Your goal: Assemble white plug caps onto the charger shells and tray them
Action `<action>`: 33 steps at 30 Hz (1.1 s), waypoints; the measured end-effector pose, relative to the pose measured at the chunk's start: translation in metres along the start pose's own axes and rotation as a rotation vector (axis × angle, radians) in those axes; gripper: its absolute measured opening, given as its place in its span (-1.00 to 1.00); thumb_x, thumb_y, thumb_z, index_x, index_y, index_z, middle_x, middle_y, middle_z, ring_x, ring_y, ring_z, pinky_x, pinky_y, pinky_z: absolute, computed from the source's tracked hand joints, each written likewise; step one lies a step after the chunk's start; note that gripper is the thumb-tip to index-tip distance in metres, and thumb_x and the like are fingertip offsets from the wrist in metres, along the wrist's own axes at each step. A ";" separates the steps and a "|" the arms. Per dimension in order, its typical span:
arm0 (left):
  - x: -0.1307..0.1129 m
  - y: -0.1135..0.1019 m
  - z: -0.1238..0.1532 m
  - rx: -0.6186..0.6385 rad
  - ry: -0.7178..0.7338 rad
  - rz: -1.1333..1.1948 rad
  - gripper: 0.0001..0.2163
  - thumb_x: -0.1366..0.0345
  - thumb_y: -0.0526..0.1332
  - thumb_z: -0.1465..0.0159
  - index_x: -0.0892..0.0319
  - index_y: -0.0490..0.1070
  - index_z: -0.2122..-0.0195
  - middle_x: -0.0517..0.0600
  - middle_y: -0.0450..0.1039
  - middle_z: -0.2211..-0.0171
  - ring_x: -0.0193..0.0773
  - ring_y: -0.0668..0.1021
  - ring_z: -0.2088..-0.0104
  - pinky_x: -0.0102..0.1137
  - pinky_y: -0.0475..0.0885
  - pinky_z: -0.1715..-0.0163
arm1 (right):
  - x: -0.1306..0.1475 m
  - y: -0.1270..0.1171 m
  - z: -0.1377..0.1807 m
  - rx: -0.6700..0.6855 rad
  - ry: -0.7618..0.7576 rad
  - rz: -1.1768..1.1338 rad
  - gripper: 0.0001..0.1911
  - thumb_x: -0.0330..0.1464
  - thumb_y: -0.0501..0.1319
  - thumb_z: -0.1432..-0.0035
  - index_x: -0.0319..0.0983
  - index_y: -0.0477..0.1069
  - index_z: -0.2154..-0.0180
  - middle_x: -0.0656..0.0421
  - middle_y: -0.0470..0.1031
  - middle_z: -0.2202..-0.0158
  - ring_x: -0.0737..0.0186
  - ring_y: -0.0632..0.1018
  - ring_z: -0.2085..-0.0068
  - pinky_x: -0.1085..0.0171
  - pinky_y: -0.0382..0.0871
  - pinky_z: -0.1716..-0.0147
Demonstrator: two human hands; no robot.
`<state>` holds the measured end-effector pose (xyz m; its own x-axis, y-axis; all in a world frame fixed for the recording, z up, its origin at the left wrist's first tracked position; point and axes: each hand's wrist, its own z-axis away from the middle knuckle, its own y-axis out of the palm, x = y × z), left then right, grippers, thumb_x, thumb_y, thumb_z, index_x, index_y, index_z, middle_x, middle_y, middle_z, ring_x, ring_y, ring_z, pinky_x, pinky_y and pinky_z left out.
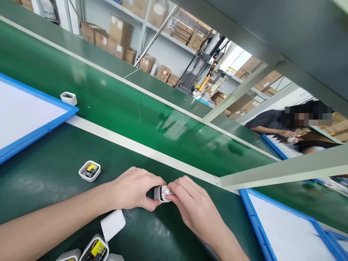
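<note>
Two white labels [120, 24] mark a tall carton [119, 36] on the far shelving, their print too small for us to read. Across the way, a yellow sticker [231, 70] on a white machine panel [237, 59] carries a triangle sign and lettering we cannot make out.

Our left hand [133, 190] is partly closed, thumb and fingertips pinching a small white housing [157, 194] just above the dark green table [49, 188]. Our right hand [190, 199] is drawn into a tight pinch on a small white piece [164, 191], held at the housing's open end.

Near our left wrist sits an open housing [89, 171], yellow and black parts inside; a similar open unit [95, 250] lies at the bottom edge, with a plain white block [112, 224] just beside it. Blue-rimmed trays flank us, one on the left [40, 131], one on the right [285, 228]. Farther right, a co-worker's hand [286, 133] is at a small white object [291, 139].
</note>
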<state>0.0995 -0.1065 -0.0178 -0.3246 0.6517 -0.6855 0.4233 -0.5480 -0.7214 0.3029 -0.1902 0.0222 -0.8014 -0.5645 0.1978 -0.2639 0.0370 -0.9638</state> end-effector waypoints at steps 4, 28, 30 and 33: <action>0.001 0.001 -0.002 -0.007 0.003 0.003 -0.88 0.20 0.27 -0.20 0.05 0.46 0.26 -0.18 0.55 0.37 -0.29 0.54 0.41 -0.43 0.12 0.49 | -0.002 0.002 0.001 0.019 0.000 -0.012 -0.81 -0.40 0.00 -0.53 -0.25 0.29 0.20 0.11 0.37 0.28 0.18 0.30 0.32 0.21 0.16 0.34; 0.003 0.000 -0.003 0.020 -0.011 -0.027 -0.71 0.13 0.26 -0.23 -0.02 0.53 0.03 -0.10 0.66 0.25 -0.10 0.66 0.25 -0.39 0.29 0.41 | 0.004 0.024 0.004 -0.125 0.025 -0.013 -0.86 -0.48 0.05 -0.48 -0.28 0.33 0.19 0.08 0.38 0.32 0.18 0.29 0.35 0.22 0.16 0.38; 0.002 -0.001 -0.004 0.020 -0.004 -0.049 -0.71 0.12 0.25 -0.25 -0.02 0.54 0.03 -0.08 0.66 0.23 -0.07 0.66 0.23 -0.39 0.31 0.40 | 0.005 0.028 0.004 -0.173 0.038 0.026 -0.88 -0.50 0.07 -0.46 -0.28 0.34 0.19 0.07 0.39 0.31 0.17 0.31 0.34 0.21 0.18 0.37; 0.003 -0.003 -0.004 0.018 -0.006 -0.059 -0.71 0.10 0.25 -0.26 0.00 0.54 0.03 -0.04 0.66 0.23 -0.05 0.66 0.21 -0.38 0.34 0.38 | 0.007 0.031 0.006 -0.210 0.060 0.095 -0.86 -0.49 0.09 -0.45 -0.27 0.36 0.23 0.07 0.40 0.33 0.17 0.32 0.35 0.21 0.22 0.36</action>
<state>0.1013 -0.1009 -0.0173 -0.3533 0.6800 -0.6425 0.3878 -0.5185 -0.7621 0.2924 -0.1974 -0.0073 -0.8568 -0.5004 0.1247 -0.2871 0.2620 -0.9214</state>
